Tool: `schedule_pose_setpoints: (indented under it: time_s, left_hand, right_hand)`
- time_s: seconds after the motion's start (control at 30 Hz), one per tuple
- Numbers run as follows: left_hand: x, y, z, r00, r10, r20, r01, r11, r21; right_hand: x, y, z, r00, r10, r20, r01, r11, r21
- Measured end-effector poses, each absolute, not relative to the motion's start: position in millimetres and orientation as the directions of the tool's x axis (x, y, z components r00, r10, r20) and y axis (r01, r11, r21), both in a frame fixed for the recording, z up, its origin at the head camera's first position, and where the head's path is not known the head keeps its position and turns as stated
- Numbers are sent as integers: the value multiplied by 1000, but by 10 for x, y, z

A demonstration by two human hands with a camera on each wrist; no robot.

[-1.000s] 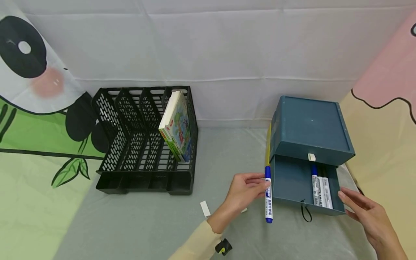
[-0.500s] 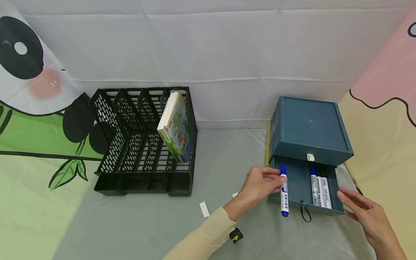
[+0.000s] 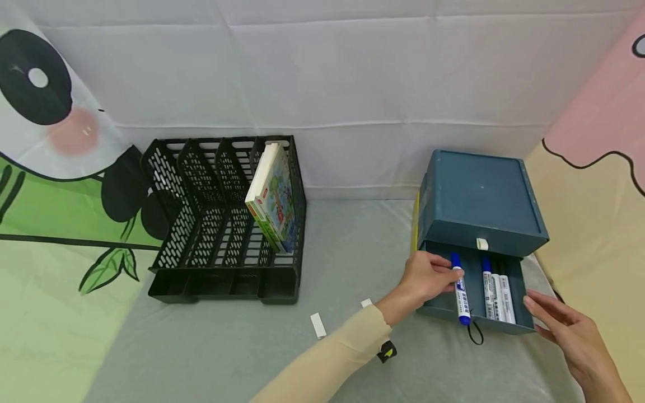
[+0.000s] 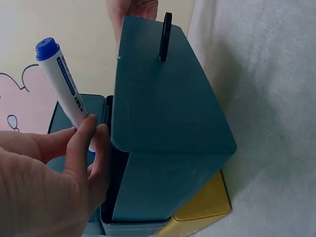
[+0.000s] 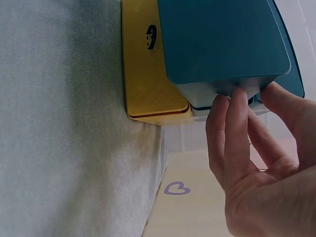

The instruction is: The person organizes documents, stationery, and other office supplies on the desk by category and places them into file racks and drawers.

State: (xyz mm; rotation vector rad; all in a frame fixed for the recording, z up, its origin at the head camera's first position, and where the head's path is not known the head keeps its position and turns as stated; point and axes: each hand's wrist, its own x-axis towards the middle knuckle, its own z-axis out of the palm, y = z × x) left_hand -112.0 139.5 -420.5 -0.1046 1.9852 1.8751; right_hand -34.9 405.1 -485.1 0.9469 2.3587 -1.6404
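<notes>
A white marker with a blue cap [image 3: 461, 296] is pinched between the thumb and fingers of my left hand [image 3: 428, 275], tilted over the pulled-out drawer [image 3: 448, 302]. In the left wrist view the marker [image 4: 64, 84] stands beside the drawer's front panel [image 4: 158, 98]. Inside the drawer, several white markers [image 3: 498, 296] lie side by side along its right wall. My right hand [image 3: 571, 330] holds the drawer's right side near the front corner. The right wrist view has its fingers [image 5: 237, 128] against the side wall, the thumb near the rim.
Above the drawer is a closed blue drawer [image 3: 484, 196]; a yellow drawer unit [image 5: 153, 69] sits below. A black slotted rack [image 3: 221, 280] with books [image 3: 274, 196] stands to the left. Small white pieces [image 3: 318, 326] lie on the grey cloth.
My left hand has carried the marker rightward, from beside the drawer unit to over the open drawer, and the marker has tilted. My right hand and the drawer stay put.
</notes>
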Motion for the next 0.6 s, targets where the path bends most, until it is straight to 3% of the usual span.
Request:
schedule_pose_setpoints:
  time_s: [0.6]
  left_hand:
    - [-1291, 1774, -4324, -956, 86, -280, -245, 289, 925]
  right_hand:
    - [-374, 4045, -4828, -789, 429, -440, 564, 221, -796]
